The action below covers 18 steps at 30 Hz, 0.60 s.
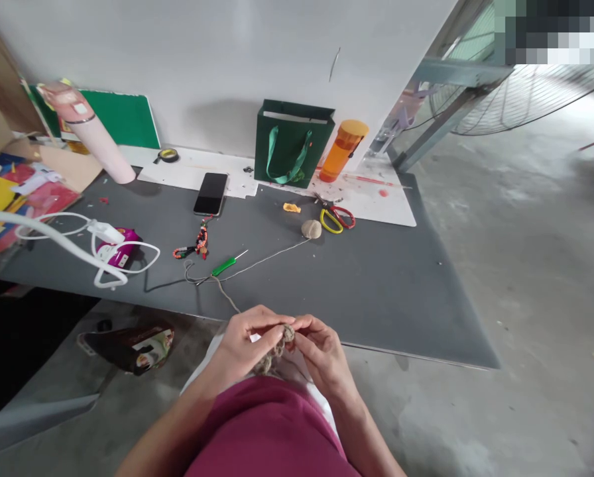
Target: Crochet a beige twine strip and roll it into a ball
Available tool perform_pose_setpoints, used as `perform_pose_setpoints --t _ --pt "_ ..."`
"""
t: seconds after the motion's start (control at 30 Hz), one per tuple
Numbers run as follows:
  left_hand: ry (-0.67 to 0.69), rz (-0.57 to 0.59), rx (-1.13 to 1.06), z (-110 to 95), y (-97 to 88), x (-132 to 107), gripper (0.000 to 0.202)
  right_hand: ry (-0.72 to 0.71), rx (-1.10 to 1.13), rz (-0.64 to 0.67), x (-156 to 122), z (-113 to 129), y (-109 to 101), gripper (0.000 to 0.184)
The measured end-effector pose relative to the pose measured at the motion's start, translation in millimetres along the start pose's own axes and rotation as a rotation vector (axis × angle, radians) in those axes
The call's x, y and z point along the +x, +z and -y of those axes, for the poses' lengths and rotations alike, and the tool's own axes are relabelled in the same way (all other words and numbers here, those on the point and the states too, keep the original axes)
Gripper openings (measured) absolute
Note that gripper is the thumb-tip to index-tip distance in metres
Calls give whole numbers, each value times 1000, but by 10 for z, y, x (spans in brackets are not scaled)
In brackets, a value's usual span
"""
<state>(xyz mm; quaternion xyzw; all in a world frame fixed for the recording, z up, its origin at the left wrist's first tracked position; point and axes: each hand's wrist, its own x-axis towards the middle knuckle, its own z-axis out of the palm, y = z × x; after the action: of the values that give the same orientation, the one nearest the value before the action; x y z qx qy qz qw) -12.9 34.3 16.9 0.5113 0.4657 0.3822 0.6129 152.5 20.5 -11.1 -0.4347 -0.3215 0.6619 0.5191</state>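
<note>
Close to my body, at the table's front edge, both hands pinch a small knobbly piece of brownish yarn work (288, 334). My left hand (247, 344) grips it between thumb and fingers, and more of it hangs down beside that thumb. From the other side, my right hand (325, 354) holds its top end with closed fingertips. A strand of yarn (226, 293) runs from behind my left hand up onto the table. There lies a green-handled hook (224, 266), with loops of thread around it. A thin thread leads to a beige ball of yarn (311, 229).
Scissors (337, 218) with red and yellow handles lie beyond the ball. A phone (211, 194) and beaded strap lie left of centre. A green paper bag (292, 146), orange bottle (344, 151) and pink bottle (91, 132) stand behind. A white cable (53, 240) crosses the left side.
</note>
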Motion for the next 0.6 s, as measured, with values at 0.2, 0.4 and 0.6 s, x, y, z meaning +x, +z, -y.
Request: perform_pose_setpoints --t 0.2,0.4,0.6 --pt "-4 0 -27 4 3 41 20 -38 -10 -30 -2 -14 30 26" --pt "4 -36 -29 45 52 18 26 -70 -60 -129 15 -133 2 23" --pt "-68 -126 -91 29 82 48 24 -75 -127 -136 23 -142 8 21"
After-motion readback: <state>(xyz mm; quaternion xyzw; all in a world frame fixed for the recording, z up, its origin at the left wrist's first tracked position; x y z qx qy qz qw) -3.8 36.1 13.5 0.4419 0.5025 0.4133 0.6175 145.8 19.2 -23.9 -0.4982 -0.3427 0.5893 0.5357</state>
